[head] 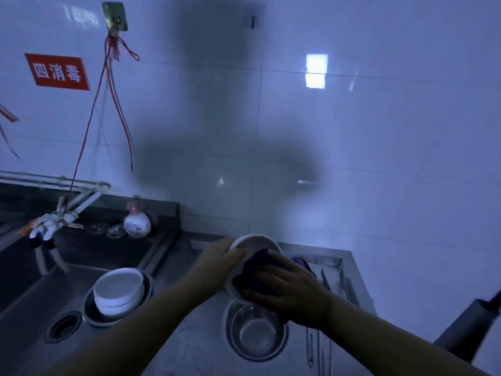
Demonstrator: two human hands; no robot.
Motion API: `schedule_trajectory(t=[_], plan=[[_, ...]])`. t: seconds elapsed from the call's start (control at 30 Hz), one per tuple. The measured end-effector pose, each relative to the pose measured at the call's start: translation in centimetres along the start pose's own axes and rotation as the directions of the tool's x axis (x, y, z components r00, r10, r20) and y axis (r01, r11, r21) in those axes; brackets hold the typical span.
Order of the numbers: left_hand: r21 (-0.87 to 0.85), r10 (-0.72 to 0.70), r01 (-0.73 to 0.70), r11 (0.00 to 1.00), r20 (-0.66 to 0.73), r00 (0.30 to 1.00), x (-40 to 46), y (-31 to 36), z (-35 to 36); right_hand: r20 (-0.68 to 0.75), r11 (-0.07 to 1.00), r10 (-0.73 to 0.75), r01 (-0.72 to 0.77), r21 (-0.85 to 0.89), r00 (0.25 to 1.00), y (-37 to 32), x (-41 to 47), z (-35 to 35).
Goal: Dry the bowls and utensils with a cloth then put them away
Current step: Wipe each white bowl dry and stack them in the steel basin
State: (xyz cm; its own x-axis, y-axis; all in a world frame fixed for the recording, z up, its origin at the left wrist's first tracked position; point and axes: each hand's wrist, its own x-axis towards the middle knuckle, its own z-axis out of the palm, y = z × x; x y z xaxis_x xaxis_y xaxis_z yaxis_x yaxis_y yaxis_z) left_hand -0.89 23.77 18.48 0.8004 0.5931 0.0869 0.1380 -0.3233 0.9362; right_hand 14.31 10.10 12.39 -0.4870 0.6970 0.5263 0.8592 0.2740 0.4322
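Note:
My left hand [217,263] grips the rim of a white bowl [256,243], tilted towards me above the steel counter. My right hand [290,287] presses a dark purple cloth [257,270] into the bowl's inside. Below them a metal bowl [254,336] stands on the counter. In the sink to the left, a stack of white bowls [119,290] sits inside a metal basin [90,310]. Utensils, tongs among them [325,279], lie in a steel tray at the right. Long utensils [311,348] lie on the counter by the metal bowl.
The sink [35,291] has a drain [63,326] and a tap [48,226] at the left. A soap bottle [137,223] stands on the ledge behind. A tiled wall rises close behind the counter. A grey tube [471,327] juts in at the right.

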Motion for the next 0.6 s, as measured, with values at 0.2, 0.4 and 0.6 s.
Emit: schedule_trajectory(t=[0.2, 0.4, 0.6], plan=[[-0.058, 0.012, -0.020, 0.998, -0.146, 0.989, 0.5, 1.7, 2.3, -0.208, 0.958, 0.280, -0.286, 0.000, 0.937, -2.1, 1.6, 0.0], [-0.182, 0.050, -0.082, 0.980, -0.172, 0.984, 0.0, 2.0, 3.5, -0.345, 0.884, 0.461, -0.459, 0.094, 0.817, -4.4, 2.9, 0.9], [0.055, 0.001, -0.010, 0.998, 0.162, 0.987, 0.2, 2.7, 1.4, -0.090, 0.993, -0.111, 0.113, 0.021, 0.990, 1.1, -0.5, -1.3]])
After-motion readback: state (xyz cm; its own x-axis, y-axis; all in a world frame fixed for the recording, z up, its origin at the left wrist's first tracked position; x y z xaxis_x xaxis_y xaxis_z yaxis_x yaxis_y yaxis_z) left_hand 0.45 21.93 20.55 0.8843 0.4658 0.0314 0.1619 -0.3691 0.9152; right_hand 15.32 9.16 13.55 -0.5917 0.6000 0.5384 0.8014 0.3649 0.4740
